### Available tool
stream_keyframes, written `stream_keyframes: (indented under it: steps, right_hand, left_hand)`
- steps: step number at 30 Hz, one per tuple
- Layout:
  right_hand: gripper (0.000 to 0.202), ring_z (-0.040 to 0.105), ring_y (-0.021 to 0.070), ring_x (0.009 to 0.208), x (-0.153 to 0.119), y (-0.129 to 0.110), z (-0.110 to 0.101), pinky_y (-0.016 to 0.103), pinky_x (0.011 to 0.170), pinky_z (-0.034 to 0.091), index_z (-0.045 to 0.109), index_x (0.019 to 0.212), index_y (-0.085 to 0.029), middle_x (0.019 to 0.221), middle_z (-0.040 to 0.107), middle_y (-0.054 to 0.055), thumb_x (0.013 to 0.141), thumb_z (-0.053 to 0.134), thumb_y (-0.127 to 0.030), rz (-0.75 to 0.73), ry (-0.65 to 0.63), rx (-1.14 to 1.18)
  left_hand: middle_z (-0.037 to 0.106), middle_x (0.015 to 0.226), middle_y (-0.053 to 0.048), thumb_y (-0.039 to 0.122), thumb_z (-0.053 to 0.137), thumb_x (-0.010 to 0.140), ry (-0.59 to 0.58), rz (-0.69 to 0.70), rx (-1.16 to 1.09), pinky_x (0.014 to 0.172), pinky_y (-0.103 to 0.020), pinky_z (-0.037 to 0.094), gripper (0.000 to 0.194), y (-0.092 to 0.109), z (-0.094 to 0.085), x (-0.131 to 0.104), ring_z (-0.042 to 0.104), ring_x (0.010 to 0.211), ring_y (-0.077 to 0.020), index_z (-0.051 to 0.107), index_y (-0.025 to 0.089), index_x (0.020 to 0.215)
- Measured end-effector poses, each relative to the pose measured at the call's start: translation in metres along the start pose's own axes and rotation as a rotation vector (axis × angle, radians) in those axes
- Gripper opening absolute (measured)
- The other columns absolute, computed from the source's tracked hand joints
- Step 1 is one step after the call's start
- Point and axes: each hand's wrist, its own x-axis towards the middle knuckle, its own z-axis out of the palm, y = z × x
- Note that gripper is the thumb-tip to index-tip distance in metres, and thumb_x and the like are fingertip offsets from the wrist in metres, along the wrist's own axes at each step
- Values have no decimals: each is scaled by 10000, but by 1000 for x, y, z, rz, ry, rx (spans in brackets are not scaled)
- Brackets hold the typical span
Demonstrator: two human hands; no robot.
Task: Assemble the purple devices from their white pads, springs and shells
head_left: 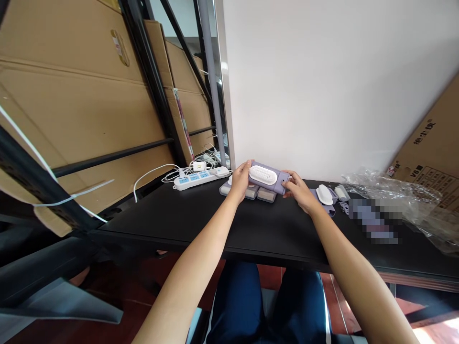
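Both hands hold a flat purple plastic piece with a white oval studded insert (263, 175), raised just above the black table. My left hand (242, 177) grips its left end, and my right hand (297, 189) has its fingers and thumb closed on the right end. Below and behind the piece, clear-sided boxes (266, 195) lie on the table, partly covered by it and by my left hand. To the right of my right hand is a white oval dish (324, 195) on other purple parts (329, 209).
A white power strip (201, 178) with tangled cables lies on the black table (172, 220) at left. Crumpled clear plastic (398, 191) and a blurred-out item (373, 222) are at right. A white wall (322, 86) rises behind; cardboard (82, 95) and a black metal frame (154, 81) stand left.
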Motion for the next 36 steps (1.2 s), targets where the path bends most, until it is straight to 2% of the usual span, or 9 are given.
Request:
stream_keyframes:
  steps: [3, 8, 12, 17, 23, 26, 31, 33, 36]
  right_hand:
    - [534, 561, 168, 846, 0, -2, -4, 281, 641, 589, 611, 1268, -282, 940, 511, -20, 749, 667, -392, 8, 61, 16]
    - [552, 571, 189, 907, 0, -2, -8, 272, 606, 597, 597, 1268, -308, 973, 524, -8, 733, 689, -406, 27, 73, 83]
    - [517, 571, 192, 904, 0, -2, -5, 262, 579, 581, 604, 1206, -311, 970, 540, -5, 712, 710, -422, 15, 131, 87]
    - [528, 575, 199, 902, -1, -4, -2, 270, 581, 584, 636, 1202, -300, 909, 537, -12, 700, 735, -431, 13, 89, 83]
    - [504, 566, 167, 814, 5, 0, -15, 238, 527, 535, 644, 1198, -312, 950, 583, -15, 713, 678, -445, -35, 292, 198]
    - [488, 574, 165, 815, 7, 2, -19, 232, 528, 534, 641, 1181, -315, 963, 597, -18, 717, 692, -456, -26, 301, 224]
    - [437, 578, 158, 803, 8, 2, -22, 225, 515, 521, 614, 1095, -299, 971, 602, -19, 693, 675, -459, -40, 488, 269]
    - [421, 583, 153, 794, 9, 2, -25, 222, 511, 509, 590, 1075, -302, 971, 602, -25, 694, 666, -463, -47, 555, 297]
    - [384, 598, 147, 790, 9, 2, -29, 215, 512, 497, 558, 1034, -305, 979, 596, -30, 702, 662, -467, -38, 596, 324]
  left_hand:
    - [699, 874, -35, 570, 695, 947, 69, -8, -58, 639, -271, 607, 461, 1, -2, 3, 690, 737, -157, 724, 179, 1189]
    - [657, 826, 32, 447, 692, 974, 162, -13, -106, 676, -279, 635, 267, 2, -6, 7, 684, 701, -129, 610, 241, 1122]
    - [680, 774, -4, 477, 666, 984, 156, -58, -103, 697, -321, 660, 278, 0, -3, 7, 720, 738, -169, 649, 200, 977]
    - [727, 765, -78, 492, 657, 984, 156, -138, -103, 701, -349, 673, 355, 1, -2, 8, 771, 823, -234, 697, 165, 851]
    - [761, 856, -67, 500, 689, 968, 171, -105, -190, 707, -317, 667, 331, 5, -10, 13, 779, 860, -212, 712, 170, 973]
    - [762, 906, -66, 534, 702, 956, 235, -117, -211, 717, -314, 664, 366, 7, -14, 15, 772, 865, -198, 704, 170, 991]
    - [742, 989, -68, 473, 604, 1028, 375, -125, -217, 756, -343, 673, 297, 7, -20, 19, 753, 881, -186, 677, 187, 1001]
    - [735, 1038, -71, 424, 564, 1047, 372, -155, -198, 770, -351, 678, 251, 5, -22, 20, 742, 895, -182, 670, 196, 1032]
    - [716, 1074, -69, 376, 627, 1003, 327, -216, -129, 764, -341, 683, 171, 0, -21, 22, 726, 931, -183, 664, 216, 1050]
